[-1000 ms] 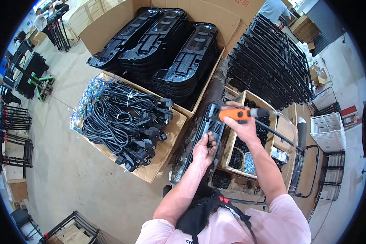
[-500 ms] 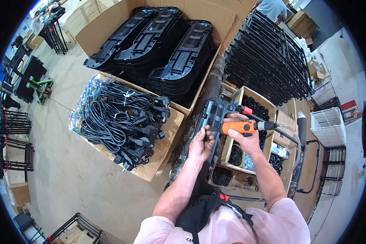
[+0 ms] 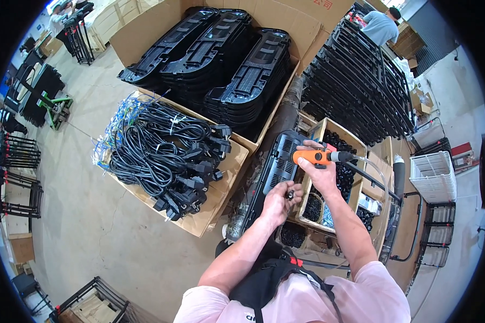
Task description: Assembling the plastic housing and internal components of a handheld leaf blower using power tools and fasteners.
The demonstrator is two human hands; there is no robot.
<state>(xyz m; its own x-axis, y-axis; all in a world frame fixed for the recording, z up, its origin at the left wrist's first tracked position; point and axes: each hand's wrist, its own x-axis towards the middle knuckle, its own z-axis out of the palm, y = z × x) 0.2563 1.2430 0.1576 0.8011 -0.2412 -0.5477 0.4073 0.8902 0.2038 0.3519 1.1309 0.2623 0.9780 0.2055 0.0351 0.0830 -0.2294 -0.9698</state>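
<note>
My right hand (image 3: pixel 321 176) grips an orange air screwdriver (image 3: pixel 313 157) with a hose at its rear end. The driver's front end is over a long black plastic cover (image 3: pixel 282 161) with vent slots; its bit is not clearly visible. Low beside the same cover is my left hand (image 3: pixel 278 205), its fingers curled round small dark pieces (image 3: pixel 290 194) too small to name. Right of the cover, a wooden tray (image 3: pixel 303 215) holds black plastic parts, small dark hardware and a blue bag.
Bundled black power cords (image 3: pixel 161 153) lie on a cardboard box (image 3: pixel 199 226) at left. Behind them, a large carton (image 3: pixel 126 40) holds stacked black covers (image 3: pixel 242 86). Black metal frames (image 3: pixel 355 81) lean at the back right, near another person (image 3: pixel 381 28). A white crate (image 3: pixel 432 175) stands far right.
My left hand has moved away from the driver's front end, down and to the right along the cover. The driver has shifted slightly upward in my right hand. The whole view has shifted slightly.
</note>
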